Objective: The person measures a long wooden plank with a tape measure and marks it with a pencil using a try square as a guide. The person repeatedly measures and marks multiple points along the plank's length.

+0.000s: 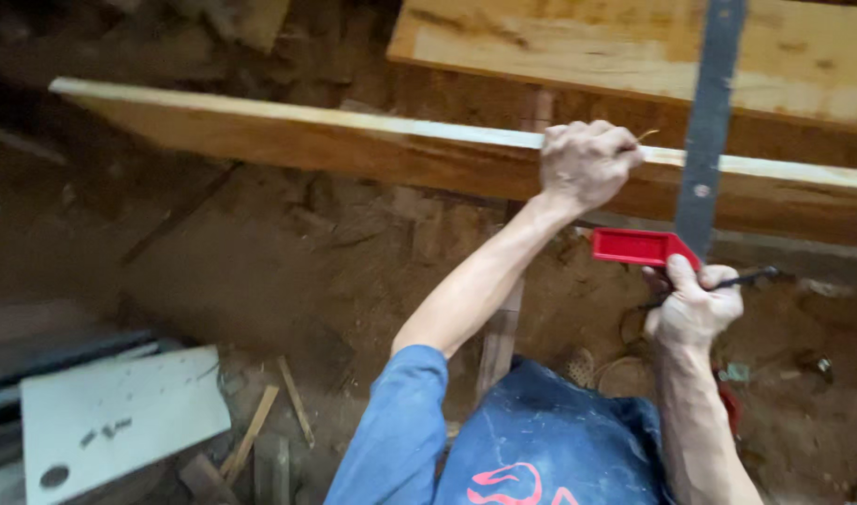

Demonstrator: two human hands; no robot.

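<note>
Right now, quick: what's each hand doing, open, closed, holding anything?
Left hand: closed over the top edge of the wooden board.
Right hand: closed on the red clamp, at its dark handle.

The clamp bar (711, 112) runs off the top edge, and the plank (307, 140) leaves the frame at right.

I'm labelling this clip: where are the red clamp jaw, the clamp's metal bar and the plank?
red clamp jaw (637, 247), head view, flat top face
metal bar (712, 112), head view, mid-length
plank (288, 120), head view, pale top edge
</note>
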